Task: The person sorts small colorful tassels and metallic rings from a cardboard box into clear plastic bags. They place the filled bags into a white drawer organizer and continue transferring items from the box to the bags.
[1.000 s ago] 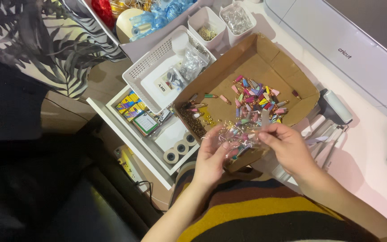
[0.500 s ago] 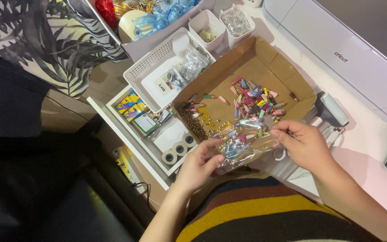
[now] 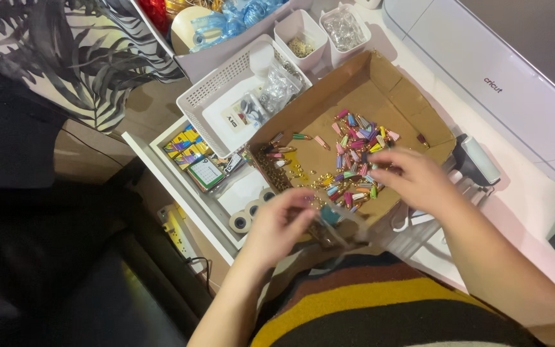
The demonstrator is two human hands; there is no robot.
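Left hand (image 3: 277, 225) pinches a clear, crinkled plastic bag (image 3: 338, 225). Right hand (image 3: 419, 180), fingers loosely curled and holding nothing, hovers over small coloured tassels (image 3: 354, 154) in a shallow cardboard box (image 3: 406, 96).

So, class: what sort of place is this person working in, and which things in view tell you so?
Most likely a home craft desk. A shallow cardboard tray holds many small coloured tassels, small white tubs of tiny findings stand behind it, and an open drawer holds rolls of tape.
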